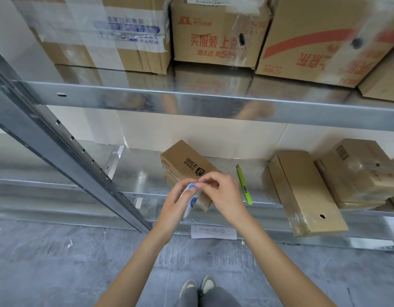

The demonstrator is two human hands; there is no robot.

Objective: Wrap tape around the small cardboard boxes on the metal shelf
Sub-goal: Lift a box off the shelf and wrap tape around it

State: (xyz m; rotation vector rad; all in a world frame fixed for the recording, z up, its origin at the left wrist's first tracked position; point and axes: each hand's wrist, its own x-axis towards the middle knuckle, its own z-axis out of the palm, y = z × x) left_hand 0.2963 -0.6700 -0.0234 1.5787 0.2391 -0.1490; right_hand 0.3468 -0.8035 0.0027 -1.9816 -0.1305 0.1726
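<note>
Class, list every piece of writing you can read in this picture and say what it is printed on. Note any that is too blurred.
"JDL": middle big box, top shelf.
"买服装 上": same box, red print; cut off after that.
"小心轻放": blue tape on the left big box.
"京东": upside down on the right big box.
Small box by the hands: black print, too small.
Barcode on the far right box and floor paper slip: unreadable.

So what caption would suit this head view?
Both hands pinch tape at a small box on the metal shelf.

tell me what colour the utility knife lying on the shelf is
Bright yellow-green utility knife, seen in the head view.
</note>
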